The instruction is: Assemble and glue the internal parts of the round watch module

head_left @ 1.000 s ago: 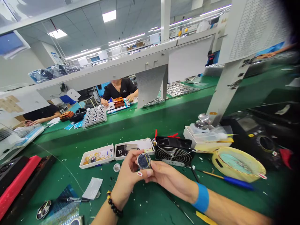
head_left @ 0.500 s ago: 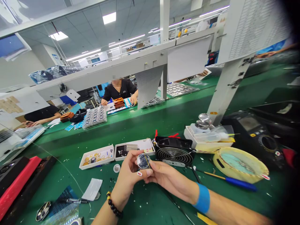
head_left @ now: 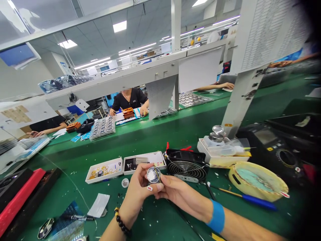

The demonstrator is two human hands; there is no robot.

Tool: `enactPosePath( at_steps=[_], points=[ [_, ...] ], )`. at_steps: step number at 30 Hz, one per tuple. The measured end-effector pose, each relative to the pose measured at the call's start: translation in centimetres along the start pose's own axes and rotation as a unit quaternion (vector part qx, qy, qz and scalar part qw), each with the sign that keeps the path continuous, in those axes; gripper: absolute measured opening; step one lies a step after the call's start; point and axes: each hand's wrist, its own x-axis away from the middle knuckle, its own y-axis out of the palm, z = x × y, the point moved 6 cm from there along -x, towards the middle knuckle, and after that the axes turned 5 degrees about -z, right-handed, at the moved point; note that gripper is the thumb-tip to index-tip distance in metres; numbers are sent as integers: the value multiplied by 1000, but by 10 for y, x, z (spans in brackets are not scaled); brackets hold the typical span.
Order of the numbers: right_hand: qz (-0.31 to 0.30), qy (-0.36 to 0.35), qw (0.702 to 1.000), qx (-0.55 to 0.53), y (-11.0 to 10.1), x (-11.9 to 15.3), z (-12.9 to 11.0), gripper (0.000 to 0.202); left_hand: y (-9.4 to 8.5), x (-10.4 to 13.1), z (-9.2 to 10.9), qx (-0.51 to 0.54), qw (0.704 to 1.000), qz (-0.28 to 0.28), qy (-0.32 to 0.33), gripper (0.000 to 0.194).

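Between both hands, above the bench, is a round watch case [head_left: 153,175] with a shiny metal rim and a bright glare on its face. My left hand [head_left: 137,187] is closed on its left side, the thumb below the rim. From the right, my right hand [head_left: 173,187] pinches at the case's edge. A thin yellowish line crosses the face near the right fingers; what it is I cannot make out. A small clear round piece [head_left: 125,182] lies on the bench just left of my left hand.
Beyond the hands stand a white parts box [head_left: 104,170], a second white box [head_left: 160,157] and a black fan [head_left: 187,164]. Rightward are a yellow round dish [head_left: 281,192] and a blue-handled tool [head_left: 259,202]. A pen [head_left: 80,217] lies left. A co-worker [head_left: 129,100] sits opposite.
The view has shifted slightly. Both hands keep their hold on the watch case, which now catches more glare. At the far right, a co-worker's hand has moved along the opposite bench.
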Motion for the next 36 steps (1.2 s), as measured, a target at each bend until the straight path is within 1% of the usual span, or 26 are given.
enactPosePath(
  at_steps=[4,8,13,17,21,26,31,36],
  points=[
    [1,-1,1000,2,-2,-1,0,44,-2,-1,-1,5,1000,-4,9,66],
    [-2,-3,1000,2,1,0,-1,41,0,-1,0,21,1000,-3,4,67],
    [43,19,999,10,0,1,-2,39,0,-1,5,61,998,13,5,72],
    [68,41,997,-5,-5,0,1,39,-2,-4,4,85,996,17,1,77],
    [62,53,997,3,-5,1,3,42,-3,-4,3,79,997,22,1,79],
    [42,59,997,1,-2,2,3,43,-2,-2,5,80,997,18,2,77],
    [56,52,997,-13,-1,1,1,38,-2,-2,5,84,996,20,5,78],
    [43,58,996,-45,-1,-1,3,38,-3,-1,7,66,997,41,5,78]
  ],
)
